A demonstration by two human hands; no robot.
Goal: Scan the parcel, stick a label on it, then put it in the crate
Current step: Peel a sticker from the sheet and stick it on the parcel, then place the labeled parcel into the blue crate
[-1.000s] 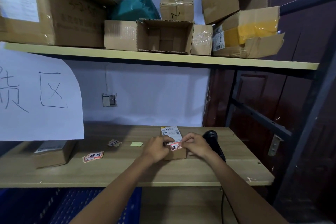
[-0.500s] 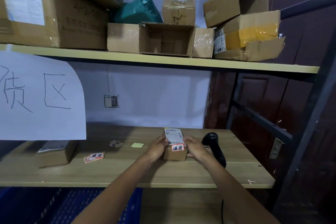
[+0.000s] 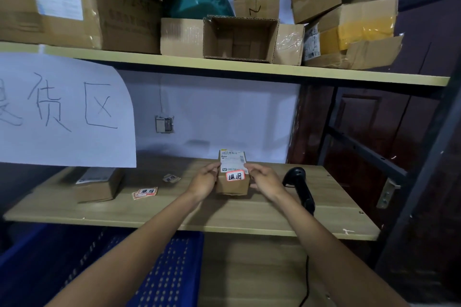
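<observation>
Parcel (image 3: 232, 183), small brown cardboard box, sits on the wooden tabletop (image 3: 224, 217) near centre, held between both hands. White shipping label (image 3: 232, 160) covers its top; a red-bordered sticker (image 3: 235, 176) with handwritten characters is stuck at the front top edge, just below the shipping label. Left hand (image 3: 205, 179) is against the parcel's left side, fingers curled around the upper left edge, thumb on top near the label. Right hand (image 3: 265, 179) is against the right side, fingers bent and pressing the upper right edge. Both hands grip the box from opposite sides; cannot tell if it is lifted off the surface or resting.

Black handheld scanner (image 3: 300, 188) lies on the tabletop just right of the right hand, cable dropping over the front edge. Left of the parcel: a small stack of red-bordered stickers (image 3: 145, 192) and one more loose sticker (image 3: 171, 178) further back, both apart from the box. Another brown box (image 3: 98, 183) with a label on top sits at the far left of the tabletop. Blue perforated crate (image 3: 164, 274) is below the tabletop's front edge, lower left, partly hidden by the left forearm. White paper sign (image 3: 67, 112) with large handwritten characters hangs from the upper shelf (image 3: 224, 67) on the left. Upper shelf carries several cardboard boxes (image 3: 239, 37), one open toward the camera, plus a green plastic bag (image 3: 202, 1).
</observation>
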